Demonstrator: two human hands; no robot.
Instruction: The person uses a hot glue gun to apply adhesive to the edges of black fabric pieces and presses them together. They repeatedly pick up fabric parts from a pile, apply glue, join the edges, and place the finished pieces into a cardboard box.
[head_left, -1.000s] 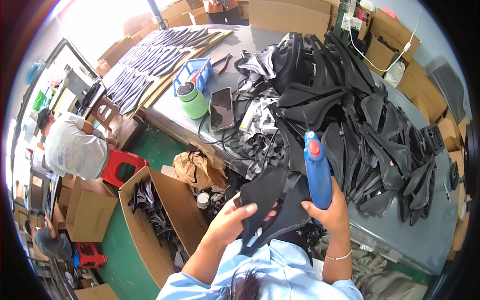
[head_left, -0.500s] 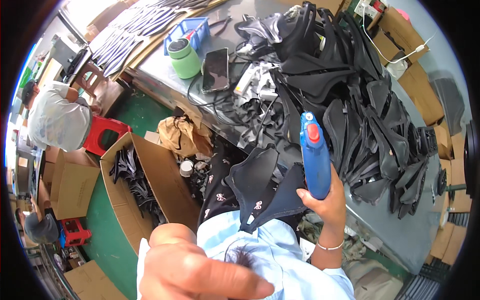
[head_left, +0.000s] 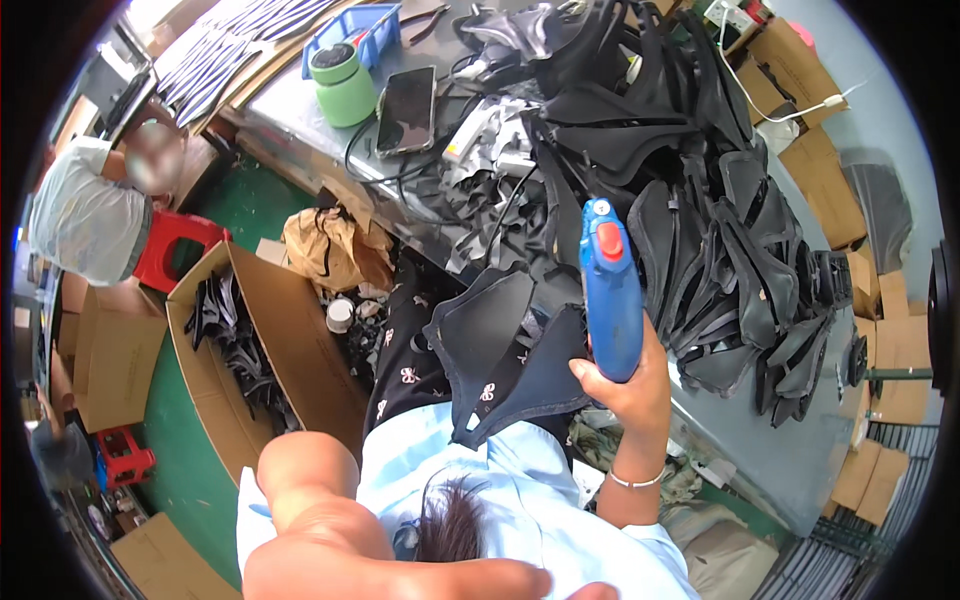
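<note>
Four curled fingers [head_left: 590, 372] of the right hand [head_left: 630, 385] grip a blue glue gun [head_left: 610, 290].

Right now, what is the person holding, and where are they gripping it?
The right hand holds a blue glue gun by its lower end, tip up. The left hand, raised near the camera, shows nothing in it.

1. Green lidded jar [head_left: 345, 84] beside dark phone [head_left: 406, 109] on grey table [head_left: 300, 110].
2. Open cardboard box [head_left: 300, 350] on green floor [head_left: 200, 460].
3. Red stool [head_left: 172, 245] beside seated person [head_left: 85, 215].
</note>
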